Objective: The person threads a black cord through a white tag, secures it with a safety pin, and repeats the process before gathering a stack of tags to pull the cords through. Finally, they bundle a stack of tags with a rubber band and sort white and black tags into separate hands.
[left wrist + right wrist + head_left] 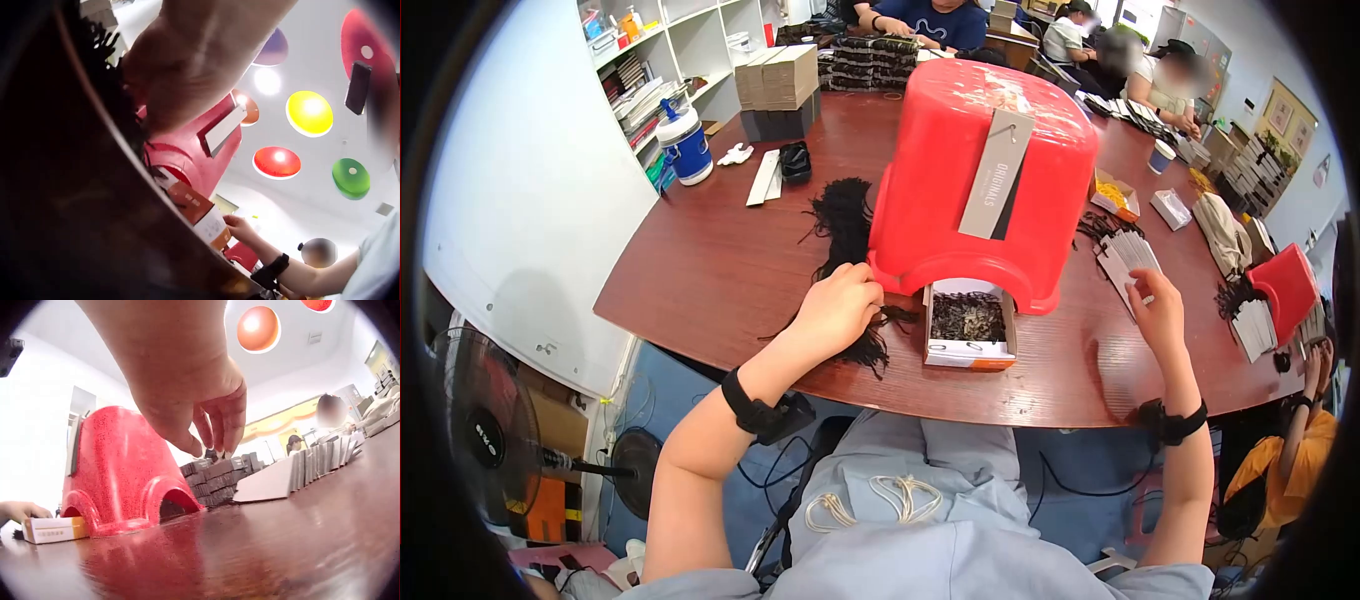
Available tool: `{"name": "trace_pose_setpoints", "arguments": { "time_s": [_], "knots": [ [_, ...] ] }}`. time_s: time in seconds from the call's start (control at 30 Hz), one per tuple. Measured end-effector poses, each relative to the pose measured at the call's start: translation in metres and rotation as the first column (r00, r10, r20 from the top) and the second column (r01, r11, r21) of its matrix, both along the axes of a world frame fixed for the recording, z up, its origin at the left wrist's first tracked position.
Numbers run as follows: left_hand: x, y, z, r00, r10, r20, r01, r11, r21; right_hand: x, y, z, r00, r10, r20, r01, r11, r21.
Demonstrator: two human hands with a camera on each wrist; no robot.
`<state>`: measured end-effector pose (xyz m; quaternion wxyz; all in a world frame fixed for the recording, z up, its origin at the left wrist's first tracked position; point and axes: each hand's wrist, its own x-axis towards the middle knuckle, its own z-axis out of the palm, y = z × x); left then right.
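Observation:
In the head view my left hand pinches at loose black cords near the table's front edge. A longer bundle of black cords stretches away behind that hand. My right hand hovers by a fanned row of pale hang tags, its fingers loosely bent and nothing between them. Between the hands a red plastic stool stands on the table, a grey "ORIGINALS" tag on its seat. Partly beneath it sits a small open box of little black pieces.
On the dark red table a blue and white jug and stacked cardboard stand at the back left. To the right are a yellow-filled box, a paper cup and another red stool. Other people sit around.

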<state>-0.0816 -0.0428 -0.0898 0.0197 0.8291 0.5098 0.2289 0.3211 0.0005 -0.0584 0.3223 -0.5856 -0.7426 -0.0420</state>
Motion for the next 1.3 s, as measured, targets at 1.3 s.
{"name": "trace_pose_setpoints", "arguments": {
  "time_s": [1.3],
  "knots": [
    [0.099, -0.022, 0.014, 0.672, -0.080, 0.736, -0.095, 0.977, 0.193, -0.149, -0.021, 0.009, 0.507, 0.108, -0.855, -0.662, 0.685, -0.306]
  ]
}}
